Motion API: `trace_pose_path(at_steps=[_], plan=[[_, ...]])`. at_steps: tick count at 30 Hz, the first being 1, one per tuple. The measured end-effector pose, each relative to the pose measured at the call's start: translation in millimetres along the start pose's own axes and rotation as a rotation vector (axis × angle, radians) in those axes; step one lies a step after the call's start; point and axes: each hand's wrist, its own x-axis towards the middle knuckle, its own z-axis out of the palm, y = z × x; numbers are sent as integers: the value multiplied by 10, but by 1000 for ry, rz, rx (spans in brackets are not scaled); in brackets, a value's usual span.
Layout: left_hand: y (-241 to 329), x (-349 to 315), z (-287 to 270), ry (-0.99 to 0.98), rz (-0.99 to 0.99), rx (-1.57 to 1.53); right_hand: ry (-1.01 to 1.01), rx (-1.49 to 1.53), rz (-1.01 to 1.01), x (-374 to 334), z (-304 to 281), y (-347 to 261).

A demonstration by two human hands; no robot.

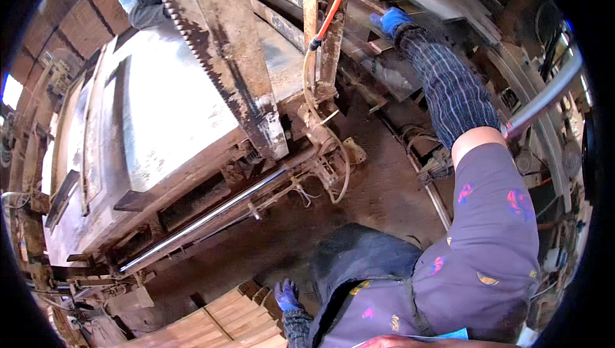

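My right arm, in a dark striped sleeve cover, stretches far forward to the upper right. At its end my right hand (392, 21), in a blue glove, has its fingers apart over the machinery; no held thing shows. Small flat pieces (382, 44) lie just below it. My left hand (287, 295), also in a blue glove, hangs low beside my dark apron (365, 261) with its fingers spread. It is beside a stack of light wooden strips (224, 322); whether it touches them I cannot tell.
A large machine table with a pale, shiny top (173, 111) fills the left. A toothed metal rack (221, 53) slants across it. An orange hose (333, 15) hangs from a post. Another person (142, 3) leans at the table's far end. A grey pipe (544, 92) stands at right.
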Motion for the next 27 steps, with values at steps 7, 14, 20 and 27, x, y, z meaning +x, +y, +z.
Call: trace_pose_path(at_steps=[7,14,20,27], plan=[[-64,-52,256,31,-91,102,168,41,-127,1115,586,361],[-65,152,33,-17,-47,45,145,-32,-204,1322,737,404],[235,212,33,-68,-58,111,160,-21,-180,1346,692,438],[-74,308,-252,18,-45,101,171,-4,-212,1705,801,241]])
